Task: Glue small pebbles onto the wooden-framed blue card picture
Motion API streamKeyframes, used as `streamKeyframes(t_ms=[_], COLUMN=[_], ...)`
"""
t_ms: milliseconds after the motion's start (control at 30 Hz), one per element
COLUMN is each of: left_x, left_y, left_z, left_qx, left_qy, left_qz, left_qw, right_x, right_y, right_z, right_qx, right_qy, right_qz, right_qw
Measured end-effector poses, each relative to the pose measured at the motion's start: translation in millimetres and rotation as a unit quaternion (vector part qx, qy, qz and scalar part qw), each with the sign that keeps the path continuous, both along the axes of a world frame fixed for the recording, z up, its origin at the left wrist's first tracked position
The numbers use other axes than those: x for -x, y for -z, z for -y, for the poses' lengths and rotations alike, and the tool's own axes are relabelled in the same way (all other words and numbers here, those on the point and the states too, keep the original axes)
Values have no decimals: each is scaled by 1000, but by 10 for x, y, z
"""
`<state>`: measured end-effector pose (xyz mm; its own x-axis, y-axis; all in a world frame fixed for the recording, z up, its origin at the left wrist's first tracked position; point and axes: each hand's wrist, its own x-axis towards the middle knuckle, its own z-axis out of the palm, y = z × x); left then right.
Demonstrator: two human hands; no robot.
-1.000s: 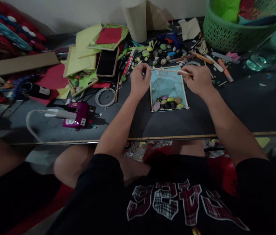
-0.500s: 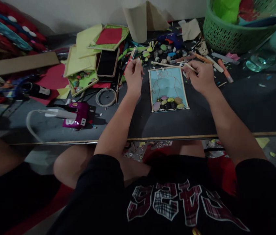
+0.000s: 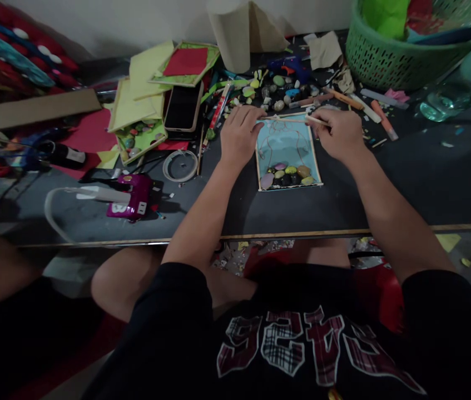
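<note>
Two grips: right grip (image 3: 339, 133) closed on a thin stick (image 3: 285, 119); left grip (image 3: 238, 132) curled at its other end, whether pinching, cannot tell. Stick's long axis runs crosswise between them, along the top edge of the framed panel (image 3: 285, 151), which lies bodyward.

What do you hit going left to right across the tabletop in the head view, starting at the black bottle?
Black bottle → purple device → clear ring → left hand → blue framed panel → right hand → reddish-orange marker → teal see-through container.
</note>
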<state>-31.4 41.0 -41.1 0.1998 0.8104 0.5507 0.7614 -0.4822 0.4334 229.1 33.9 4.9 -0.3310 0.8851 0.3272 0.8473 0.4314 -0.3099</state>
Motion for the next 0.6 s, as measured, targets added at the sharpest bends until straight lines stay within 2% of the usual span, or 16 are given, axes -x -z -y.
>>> streamKeyframes(t_ms=[233, 600], left_x=[25, 43], left_y=[52, 98], left_z=[-27, -88], left_qx=[-36, -19], left_qy=[-8, -6], left_qz=[-45, -100], left_qw=[998, 995], right_x=[-3, 4], right_y=[0, -24], right_z=[-1, 8], right_qx=[19, 34], right_qy=[-27, -16], right_qz=[-2, 66], right_qw=[999, 997])
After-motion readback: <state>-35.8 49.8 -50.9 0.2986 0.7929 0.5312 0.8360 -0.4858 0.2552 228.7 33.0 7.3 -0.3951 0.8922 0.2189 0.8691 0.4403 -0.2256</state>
